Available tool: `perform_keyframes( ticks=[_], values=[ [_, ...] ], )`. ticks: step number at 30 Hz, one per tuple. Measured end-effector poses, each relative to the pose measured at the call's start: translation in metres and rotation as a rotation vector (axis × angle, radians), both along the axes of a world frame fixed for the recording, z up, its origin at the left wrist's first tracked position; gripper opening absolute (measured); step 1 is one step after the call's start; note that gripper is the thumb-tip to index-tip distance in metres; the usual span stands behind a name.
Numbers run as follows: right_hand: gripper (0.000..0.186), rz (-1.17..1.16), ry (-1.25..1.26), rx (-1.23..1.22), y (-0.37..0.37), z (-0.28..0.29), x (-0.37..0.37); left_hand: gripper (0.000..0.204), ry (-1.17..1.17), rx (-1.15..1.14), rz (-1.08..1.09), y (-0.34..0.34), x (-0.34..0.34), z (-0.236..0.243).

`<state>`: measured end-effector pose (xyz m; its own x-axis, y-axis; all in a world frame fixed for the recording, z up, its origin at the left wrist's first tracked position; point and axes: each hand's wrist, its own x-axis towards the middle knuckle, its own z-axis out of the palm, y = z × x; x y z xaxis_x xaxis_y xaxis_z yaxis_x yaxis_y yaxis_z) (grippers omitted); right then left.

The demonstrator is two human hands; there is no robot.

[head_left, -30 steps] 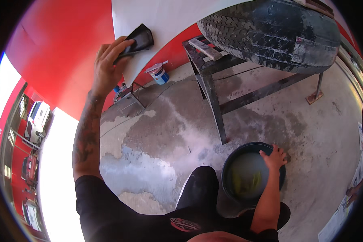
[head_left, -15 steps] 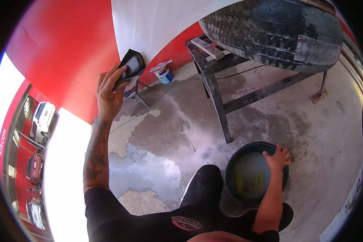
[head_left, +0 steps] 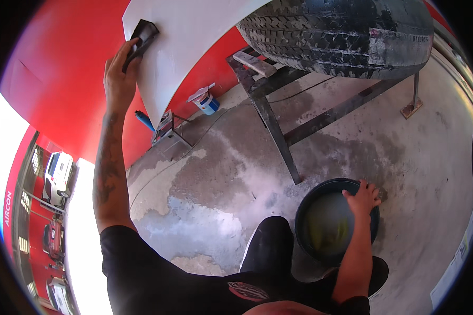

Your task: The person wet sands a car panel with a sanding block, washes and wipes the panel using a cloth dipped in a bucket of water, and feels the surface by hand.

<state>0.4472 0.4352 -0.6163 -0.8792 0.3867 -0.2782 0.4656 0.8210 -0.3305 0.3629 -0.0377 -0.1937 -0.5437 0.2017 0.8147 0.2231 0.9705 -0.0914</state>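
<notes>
High on the left, my left hand (head_left: 120, 71) is closed around a folded sheet of black sandpaper (head_left: 147, 32) and holds it against the curved white panel (head_left: 186, 39). Whether something stiff lies inside the fold cannot be seen. Low on the right, my right hand (head_left: 361, 199) grips the rim of a dark round bucket (head_left: 303, 210), its thumb on the inner side and its fingers over the outer edge. Cloudy water fills much of the bucket, with something yellow-green (head_left: 328, 235) under the surface.
A dirty tyre (head_left: 326, 39) lies on a dark metal stand (head_left: 320, 123), with a flat block (head_left: 255, 63) at its corner. Beside the red wall (head_left: 63, 89) are a blue-and-white can (head_left: 209, 103), a small metal stool (head_left: 171, 134) and a blue tube-like object (head_left: 144, 119). Concrete floor is wet in patches.
My left hand has moved up and left with the sandpaper, from the white panel's lower edge onto its face. My right hand stays at the bucket rim. The view has shifted slightly.
</notes>
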Motion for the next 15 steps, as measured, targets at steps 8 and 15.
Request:
perform_keyframes(
  ticks=[8,15],
  values=[
    [0.073,0.005,-0.02,-0.001,0.001,0.008,-0.002,0.054,-0.071,-0.306,-0.14,0.037,0.025,-0.013],
    [0.071,-0.044,0.034,0.012,-0.005,-0.003,-0.003,0.038,0.086,-0.249,-0.117,0.108,-0.096,0.09]
  ],
)
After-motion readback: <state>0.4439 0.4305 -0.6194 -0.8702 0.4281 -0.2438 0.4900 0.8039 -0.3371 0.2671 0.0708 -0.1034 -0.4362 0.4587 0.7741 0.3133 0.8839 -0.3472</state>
